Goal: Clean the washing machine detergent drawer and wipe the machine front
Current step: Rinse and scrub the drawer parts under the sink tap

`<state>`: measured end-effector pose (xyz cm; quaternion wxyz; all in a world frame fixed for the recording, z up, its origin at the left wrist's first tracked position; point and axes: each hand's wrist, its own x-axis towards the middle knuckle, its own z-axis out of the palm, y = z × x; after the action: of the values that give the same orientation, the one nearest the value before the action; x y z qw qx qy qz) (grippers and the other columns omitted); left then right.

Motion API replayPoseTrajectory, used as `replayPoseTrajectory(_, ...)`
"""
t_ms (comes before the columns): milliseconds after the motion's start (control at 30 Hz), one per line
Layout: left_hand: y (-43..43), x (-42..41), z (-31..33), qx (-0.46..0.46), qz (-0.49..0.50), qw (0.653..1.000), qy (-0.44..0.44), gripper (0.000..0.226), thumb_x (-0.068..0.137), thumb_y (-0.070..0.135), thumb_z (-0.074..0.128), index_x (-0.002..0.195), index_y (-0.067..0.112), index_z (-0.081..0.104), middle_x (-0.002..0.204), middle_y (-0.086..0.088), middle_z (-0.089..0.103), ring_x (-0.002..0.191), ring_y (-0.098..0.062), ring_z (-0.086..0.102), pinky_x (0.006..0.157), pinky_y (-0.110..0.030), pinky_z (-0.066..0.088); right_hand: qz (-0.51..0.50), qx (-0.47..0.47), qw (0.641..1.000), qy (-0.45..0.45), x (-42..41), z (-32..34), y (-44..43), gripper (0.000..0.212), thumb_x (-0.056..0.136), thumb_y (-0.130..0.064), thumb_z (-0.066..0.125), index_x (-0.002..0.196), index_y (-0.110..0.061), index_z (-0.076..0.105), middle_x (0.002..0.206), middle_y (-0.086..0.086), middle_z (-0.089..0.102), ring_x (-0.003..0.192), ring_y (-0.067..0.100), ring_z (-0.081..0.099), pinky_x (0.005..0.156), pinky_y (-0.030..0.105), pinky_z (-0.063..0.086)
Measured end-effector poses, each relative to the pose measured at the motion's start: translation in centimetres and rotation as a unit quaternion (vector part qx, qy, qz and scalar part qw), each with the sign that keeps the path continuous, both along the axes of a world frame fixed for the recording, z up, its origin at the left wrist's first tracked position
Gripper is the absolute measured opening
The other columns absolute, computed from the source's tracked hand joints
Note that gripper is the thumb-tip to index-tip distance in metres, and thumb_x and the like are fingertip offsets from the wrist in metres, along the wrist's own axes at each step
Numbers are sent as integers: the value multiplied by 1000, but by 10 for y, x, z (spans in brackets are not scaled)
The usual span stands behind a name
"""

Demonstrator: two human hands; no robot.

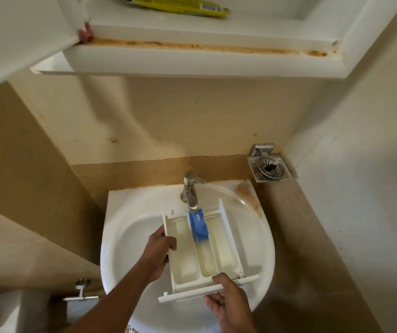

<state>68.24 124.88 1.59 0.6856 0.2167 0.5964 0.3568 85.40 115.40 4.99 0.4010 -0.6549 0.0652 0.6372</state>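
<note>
My left fingers (170, 245) grip the side wall of the detergent drawer (227, 248), my right fingers (223, 279) pinch its front panel. It hangs just under the tap (190, 191). I'd tilt it so water flushes every compartment.

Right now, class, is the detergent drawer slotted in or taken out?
Out: left hand and right hand hold the drawer over the sink.
</note>
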Motion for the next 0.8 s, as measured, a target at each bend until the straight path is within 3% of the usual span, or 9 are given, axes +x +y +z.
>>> replayPoseTrajectory(133,1,-3,-1,-5,-6,1000,3,53,79,-14,47,112,21,69,100,-11,75,99,-36,66,74,-39,62,13,-13,1000,3,0,2,0,34,82,0,72,113,7,63,98,26,67,87,36,64,82,42,55)
replayPoseTrajectory(300,0,-10,-7,-29,-6,999,18,41,81,-8,51,104,17,73,101,-18,75,92,-36,67,76,-43,60,11,-35,999,16,-2,14,8,42,75,-16,84,110,-2,64,109,25,68,92,36,64,71,38,55)
replayPoseTrajectory(433,0,-16,-12,-38,-2,999,16,38,83,-4,52,105,19,74,93,-13,78,89,-34,69,68,-38,62,29,-37,999,15,-6,19,16,44,74,-24,86,109,-9,63,105,19,67,95,35,65,75,41,54)
replayPoseTrajectory(700,1,-14,-12,-46,0,999,11,30,87,3,57,102,24,72,83,-4,79,92,-34,69,63,-35,62,16,-37,999,14,-4,18,17,49,70,-29,89,107,-11,62,104,20,70,94,35,67,68,40,56)
replayPoseTrajectory(800,0,-14,-12,-46,2,999,7,30,87,2,56,103,23,71,82,-5,78,94,-36,68,69,-38,63,20,-35,999,13,-6,17,17,46,71,-25,88,106,-10,62,102,20,68,92,35,66,72,42,56)
